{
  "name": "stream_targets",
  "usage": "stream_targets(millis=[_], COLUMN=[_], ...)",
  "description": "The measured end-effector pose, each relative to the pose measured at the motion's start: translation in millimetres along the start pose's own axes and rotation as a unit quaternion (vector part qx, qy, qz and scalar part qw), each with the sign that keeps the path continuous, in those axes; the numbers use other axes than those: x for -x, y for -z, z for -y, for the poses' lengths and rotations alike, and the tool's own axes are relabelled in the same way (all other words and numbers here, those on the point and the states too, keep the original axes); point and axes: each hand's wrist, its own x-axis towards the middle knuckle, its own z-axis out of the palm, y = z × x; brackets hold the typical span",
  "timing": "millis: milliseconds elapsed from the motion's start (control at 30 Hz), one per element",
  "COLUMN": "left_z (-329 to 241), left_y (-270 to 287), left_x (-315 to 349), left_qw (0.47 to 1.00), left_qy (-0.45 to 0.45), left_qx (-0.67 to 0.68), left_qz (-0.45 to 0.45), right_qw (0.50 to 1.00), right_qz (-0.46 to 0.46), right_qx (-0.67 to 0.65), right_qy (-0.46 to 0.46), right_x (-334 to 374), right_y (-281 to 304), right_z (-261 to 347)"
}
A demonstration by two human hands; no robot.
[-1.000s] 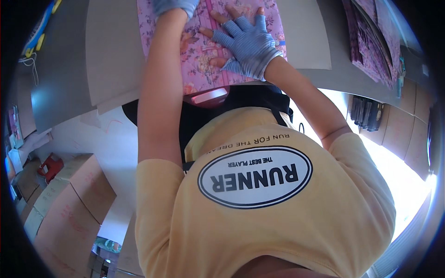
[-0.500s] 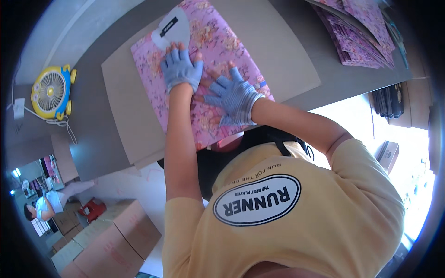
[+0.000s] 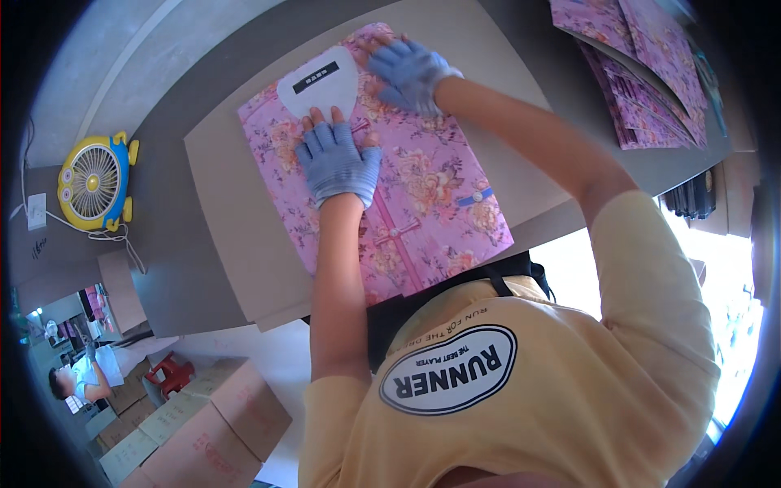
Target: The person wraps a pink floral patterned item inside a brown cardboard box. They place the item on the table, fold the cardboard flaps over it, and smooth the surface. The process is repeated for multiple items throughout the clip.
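A flat pink floral-printed piece (image 3: 423, 183), rectangular like a folded bag or cover, lies on a grey-brown board. Near its far end is a white rounded patch (image 3: 297, 93) with a dark label. My left hand (image 3: 342, 163), in a blue-grey fingerless glove, rests on the print with its fingers stretched out, tips at the patch's near edge. My right hand (image 3: 411, 75), gloved alike, lies at the piece's far right edge, fingers spread and slightly blurred. Neither hand grips anything that I can see.
The board (image 3: 220, 195) lies on a grey table (image 3: 167, 268). A stack of similar pink floral pieces (image 3: 643, 77) sits at the far right. A yellow and blue fan (image 3: 93, 183) is at the left. Cardboard boxes (image 3: 203, 431) and another person (image 3: 81, 378) are at lower left.
My right hand has moved from the near right part of the piece to its far right edge. The piece appears lower in view, and more of the white patch shows.
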Motion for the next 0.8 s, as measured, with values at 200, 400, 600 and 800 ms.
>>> stream_targets(millis=[200,400,600,800], left_z=[0.8,0.1,-3.8,-6.0], left_y=[3.7,-10.5,0.4,-10.9], left_x=[1.2,-7.0,5.3,-2.6], left_qw=[1.000,1.000,0.998,0.994], left_qy=[0.012,0.012,0.029,0.021], left_qx=[0.000,-0.006,0.016,0.048], left_qz=[0.004,-0.023,-0.054,-0.093], right_qw=[0.997,0.998,0.995,0.992], right_qz=[0.055,0.011,0.060,0.100], right_qx=[-0.054,-0.049,0.016,0.011], right_qy=[-0.031,-0.036,0.076,0.078], right_x=[-117.8,-64.4,68.8,192.4], right_y=[-14.2,-7.8,28.8,68.9], right_z=[-45.3,-26.7,39.9,80.9])
